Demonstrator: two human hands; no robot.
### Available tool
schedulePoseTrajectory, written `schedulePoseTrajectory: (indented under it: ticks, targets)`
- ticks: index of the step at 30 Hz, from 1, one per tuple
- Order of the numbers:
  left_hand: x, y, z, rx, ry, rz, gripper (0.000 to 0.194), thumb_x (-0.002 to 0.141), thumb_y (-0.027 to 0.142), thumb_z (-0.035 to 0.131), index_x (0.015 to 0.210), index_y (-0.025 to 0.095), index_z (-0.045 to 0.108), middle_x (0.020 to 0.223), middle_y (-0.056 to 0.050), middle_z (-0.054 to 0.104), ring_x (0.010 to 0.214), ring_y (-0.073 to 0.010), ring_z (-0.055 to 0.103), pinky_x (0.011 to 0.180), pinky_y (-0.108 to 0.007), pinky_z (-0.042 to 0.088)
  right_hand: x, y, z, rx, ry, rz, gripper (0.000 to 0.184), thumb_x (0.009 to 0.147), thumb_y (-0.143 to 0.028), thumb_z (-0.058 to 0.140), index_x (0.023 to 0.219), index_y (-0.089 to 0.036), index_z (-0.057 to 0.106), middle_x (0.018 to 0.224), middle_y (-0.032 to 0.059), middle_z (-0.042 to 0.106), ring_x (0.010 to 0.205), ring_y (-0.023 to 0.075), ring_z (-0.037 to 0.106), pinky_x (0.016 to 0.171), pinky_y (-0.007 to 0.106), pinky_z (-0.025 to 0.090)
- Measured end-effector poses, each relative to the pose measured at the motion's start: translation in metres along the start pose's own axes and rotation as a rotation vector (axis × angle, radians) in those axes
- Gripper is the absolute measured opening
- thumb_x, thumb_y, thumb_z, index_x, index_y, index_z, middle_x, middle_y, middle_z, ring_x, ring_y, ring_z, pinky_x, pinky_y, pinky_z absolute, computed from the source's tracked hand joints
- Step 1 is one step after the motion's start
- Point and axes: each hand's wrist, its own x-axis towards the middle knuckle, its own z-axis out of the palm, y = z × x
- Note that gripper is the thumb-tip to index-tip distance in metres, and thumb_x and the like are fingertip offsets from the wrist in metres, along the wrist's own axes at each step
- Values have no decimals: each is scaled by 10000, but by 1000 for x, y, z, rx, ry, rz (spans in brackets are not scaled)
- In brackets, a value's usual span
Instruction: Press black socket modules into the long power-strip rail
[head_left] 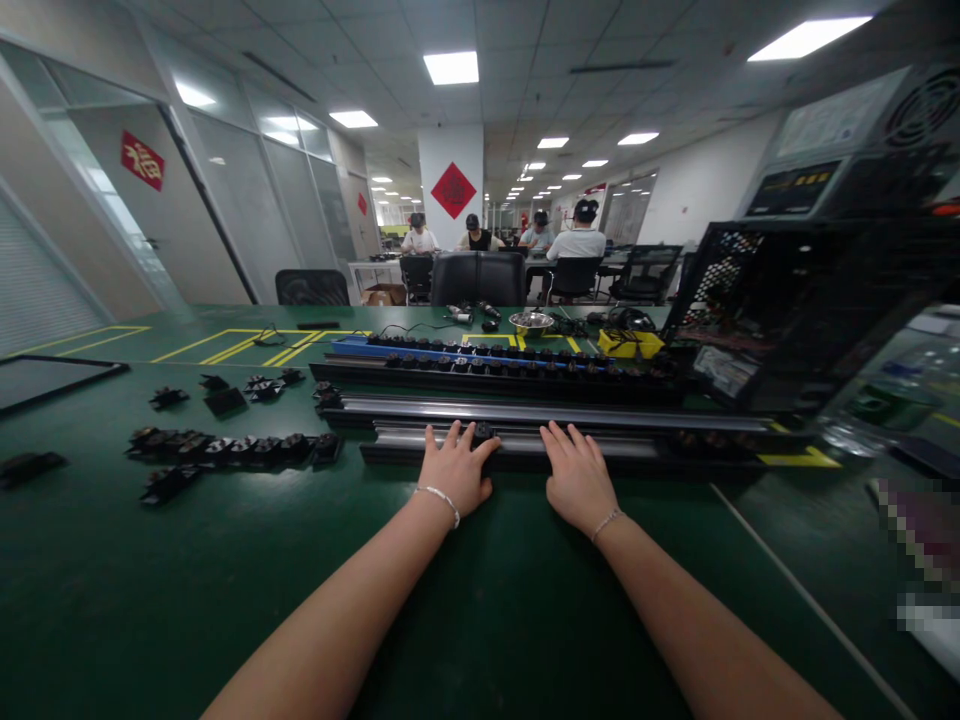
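With the near rail [521, 452] lying across the desk [480, 610], head view: left hand [454, 476] splayed wide, fingers on rail, index beside a small black block [484, 432]. Right hand [580, 482] flat, fingers slightly parted, also on rail. Rail long, straight, black with smooth silvery channel. Desk glossy green. Chunky black blocks [232, 449] in a row, left.

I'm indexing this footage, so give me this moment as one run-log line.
left hand: spread over front rail by black part | right hand: spread over same rail | at left: row of black parts
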Motion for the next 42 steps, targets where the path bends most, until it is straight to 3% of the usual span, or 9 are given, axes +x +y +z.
schedulePoseTrajectory:
  ticks: [15, 27, 42]
  targets:
    - [-7, -23, 0, 37, -41, -25, 636, 739, 457, 538, 1339, 416, 331, 1455, -61, 342, 1335, -345, 255, 1007, -669, 122, 1, 0, -1, -28, -53, 19, 640, 725, -100, 409, 1363, -147, 388, 1437, 52, 370, 1328, 259, 259, 1073, 426, 202]
    - [-13, -43, 2, 29, -47, -37, 636, 743, 432, 546, 1342, 402, 335, 1459, -57, 336, 1331, -345, 268, 1009, -618, 217, 2, -1, -3, -46, -92, 35, 650, 731, -105, 403, 1378, -158, 365, 1453, 42, 342, 1335, 246, 239, 1077, 412, 189]
    - [-29, -87, -4, 41, -119, -140, 618, 760, 417, 516, 1350, 391, 335, 1479, -37, 299, 1336, -327, 268, 1006, -564, 274, 3, 0, -1, -52, -89, 34, 655, 727, -103, 406, 1378, -162, 365, 1450, 41, 348, 1337, 240, 238, 1075, 408, 194]
